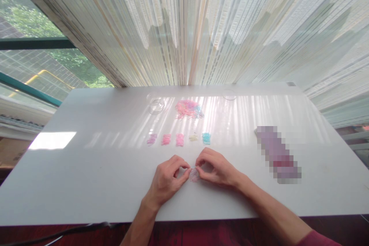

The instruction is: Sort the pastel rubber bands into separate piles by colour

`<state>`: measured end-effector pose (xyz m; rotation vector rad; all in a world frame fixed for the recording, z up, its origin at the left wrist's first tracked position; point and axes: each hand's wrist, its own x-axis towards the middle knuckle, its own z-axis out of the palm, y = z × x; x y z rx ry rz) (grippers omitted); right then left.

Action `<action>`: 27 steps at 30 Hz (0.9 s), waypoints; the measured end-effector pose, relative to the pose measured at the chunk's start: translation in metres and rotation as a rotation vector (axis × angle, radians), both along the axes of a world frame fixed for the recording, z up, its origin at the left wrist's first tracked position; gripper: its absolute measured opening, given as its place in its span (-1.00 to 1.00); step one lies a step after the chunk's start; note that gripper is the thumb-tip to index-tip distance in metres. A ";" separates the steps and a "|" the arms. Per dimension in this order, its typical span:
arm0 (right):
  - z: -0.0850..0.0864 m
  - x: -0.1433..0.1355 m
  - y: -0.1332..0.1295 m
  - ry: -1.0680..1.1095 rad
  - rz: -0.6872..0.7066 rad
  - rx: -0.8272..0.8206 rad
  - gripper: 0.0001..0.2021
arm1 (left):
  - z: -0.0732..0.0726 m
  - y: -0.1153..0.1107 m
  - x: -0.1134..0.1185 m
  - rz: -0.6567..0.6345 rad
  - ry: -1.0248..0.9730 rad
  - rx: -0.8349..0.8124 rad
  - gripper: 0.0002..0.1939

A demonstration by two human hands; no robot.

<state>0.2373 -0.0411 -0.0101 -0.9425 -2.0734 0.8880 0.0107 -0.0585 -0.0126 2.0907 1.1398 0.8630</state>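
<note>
Near the front middle of the white table, my left hand (170,178) and my right hand (216,167) face each other, thumb and forefinger pinched on each. Between the fingertips lies a small group of pale pink strands (194,175); whether either pinch holds one is too small to tell. Beyond my hands runs a row of small bundles: purple (152,139), coral pink (166,139), pink (180,139), pale yellow (193,137) and turquoise (206,138). Behind them sits a loose multicoloured pile of thin strands (189,109).
A clear round container (156,105) stands left of the pile. A clear ring-shaped item (230,95) is at the back. On the right lies a blurred purple object (278,154). Pale striped curtains (184,27) hang behind the white table (95,184).
</note>
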 end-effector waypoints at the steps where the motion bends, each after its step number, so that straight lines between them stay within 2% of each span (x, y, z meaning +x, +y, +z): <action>1: 0.000 0.000 0.000 -0.002 0.002 0.001 -0.93 | 0.000 0.000 0.000 0.000 0.003 -0.001 -0.96; 21: 0.001 0.006 0.003 -0.018 -0.026 0.016 -0.92 | 0.001 0.001 0.001 0.010 -0.007 0.016 -0.95; 23: 0.002 0.013 0.006 -0.028 -0.082 0.040 -0.91 | 0.000 0.000 0.000 0.010 -0.010 0.016 -0.95; 27: 0.004 0.033 0.013 -0.073 -0.302 0.062 -0.92 | -0.001 -0.001 -0.001 0.003 -0.004 0.023 -0.93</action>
